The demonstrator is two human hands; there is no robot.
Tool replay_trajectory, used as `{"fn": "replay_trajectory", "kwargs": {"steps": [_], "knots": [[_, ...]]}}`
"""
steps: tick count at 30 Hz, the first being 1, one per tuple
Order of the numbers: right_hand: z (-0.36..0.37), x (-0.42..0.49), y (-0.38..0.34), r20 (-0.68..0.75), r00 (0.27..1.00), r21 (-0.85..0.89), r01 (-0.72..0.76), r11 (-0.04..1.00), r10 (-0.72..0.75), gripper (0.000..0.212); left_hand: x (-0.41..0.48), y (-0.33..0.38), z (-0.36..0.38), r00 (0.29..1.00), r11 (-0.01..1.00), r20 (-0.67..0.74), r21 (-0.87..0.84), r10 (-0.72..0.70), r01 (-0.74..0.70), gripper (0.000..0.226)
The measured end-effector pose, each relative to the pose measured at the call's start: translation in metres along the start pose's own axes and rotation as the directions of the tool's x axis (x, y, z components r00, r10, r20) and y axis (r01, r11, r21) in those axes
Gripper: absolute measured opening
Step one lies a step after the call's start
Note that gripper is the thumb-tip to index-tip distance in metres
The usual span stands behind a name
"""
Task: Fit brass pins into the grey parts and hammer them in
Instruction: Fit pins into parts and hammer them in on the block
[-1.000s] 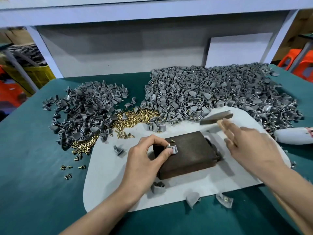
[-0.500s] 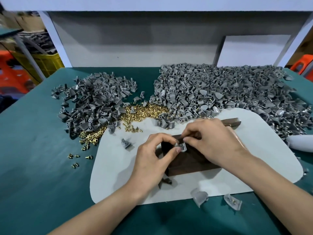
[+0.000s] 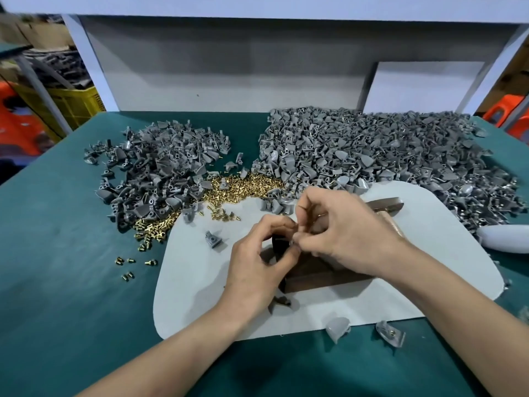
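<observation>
Over the dark wooden block [image 3: 323, 277] my left hand [image 3: 257, 262] pinches a small grey part [image 3: 292, 242] between thumb and fingers. My right hand [image 3: 346, 233] meets it from the right, fingertips pinched at the same part; whether it holds a brass pin is hidden. Loose brass pins [image 3: 243, 186] lie heaped behind the white mat [image 3: 194, 285]. The hammer [image 3: 386, 204] lies on the mat behind my right hand, nobody holding it. Two piles of grey parts spread at the back left [image 3: 160, 170] and back right [image 3: 380, 153].
Single grey parts lie on the mat [image 3: 213, 239] and at its front edge [image 3: 337, 328], one with a pin [image 3: 390, 333]. A few stray pins [image 3: 134, 262] dot the green table. A white object [image 3: 503, 239] sits at the right.
My right hand left the hammer lying on the mat and came over to the grey part held by my left hand on the block. The camera view shifted slightly.
</observation>
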State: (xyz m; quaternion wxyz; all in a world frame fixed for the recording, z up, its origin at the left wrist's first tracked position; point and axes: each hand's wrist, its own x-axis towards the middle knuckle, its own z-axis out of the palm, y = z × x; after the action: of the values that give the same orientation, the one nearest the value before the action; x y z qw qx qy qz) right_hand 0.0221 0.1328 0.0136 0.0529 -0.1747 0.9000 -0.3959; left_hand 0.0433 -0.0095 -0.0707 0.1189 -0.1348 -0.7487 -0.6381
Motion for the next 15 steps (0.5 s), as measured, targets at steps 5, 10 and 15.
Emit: {"fn": "replay_trajectory", "kwargs": {"steps": [5,10,15], "knots": [[-0.002,-0.002,0.002,0.067,0.992,0.354,-0.122,0.927,0.105,0.029,-0.003,0.002,0.0,0.996,0.998,-0.068,0.026,0.06,-0.059,0.016],[-0.002,-0.004,0.005,0.1,0.984,0.429,-0.176,0.886,0.147,0.022,-0.004,0.004,0.001,0.993,0.995,-0.071,0.054,0.093,-0.089,0.01],[0.007,-0.009,0.006,0.002,0.991,0.462,-0.118,0.879,0.132,0.013,-0.003,0.003,0.001,0.993,0.997,-0.105,0.07,0.052,-0.044,0.009]]}}
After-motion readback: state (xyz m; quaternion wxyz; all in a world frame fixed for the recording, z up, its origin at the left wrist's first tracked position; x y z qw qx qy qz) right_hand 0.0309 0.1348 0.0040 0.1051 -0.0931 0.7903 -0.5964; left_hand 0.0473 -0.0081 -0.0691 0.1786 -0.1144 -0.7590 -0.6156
